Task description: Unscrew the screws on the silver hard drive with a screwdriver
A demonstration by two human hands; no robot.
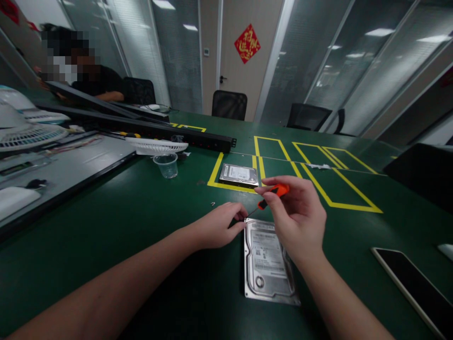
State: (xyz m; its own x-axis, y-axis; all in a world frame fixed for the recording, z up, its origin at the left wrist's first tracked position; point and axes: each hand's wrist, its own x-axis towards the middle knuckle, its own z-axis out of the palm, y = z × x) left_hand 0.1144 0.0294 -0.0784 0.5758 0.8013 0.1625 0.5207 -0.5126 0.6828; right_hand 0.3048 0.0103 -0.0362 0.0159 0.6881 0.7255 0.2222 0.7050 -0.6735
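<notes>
A silver hard drive [267, 264] lies label up on the green table in front of me. My right hand [299, 212] is closed on a screwdriver [279, 191] with an orange and black handle. The thin shaft slants down to the left, and its tip is at the drive's upper left corner. At that same corner my left hand [224, 224] is closed, thumb and fingers gripping the drive's edge beside the tip. A few tiny screws [213, 204] lie on the table beyond my left hand.
A second hard drive [239, 174] rests within yellow tape [213, 177] lines. Left of it stand a clear plastic cup [166, 166], a long black power strip [198, 140] and a large flat panel [88, 163]. A phone [410, 283] lies at right. Another person [102, 85] sits far left.
</notes>
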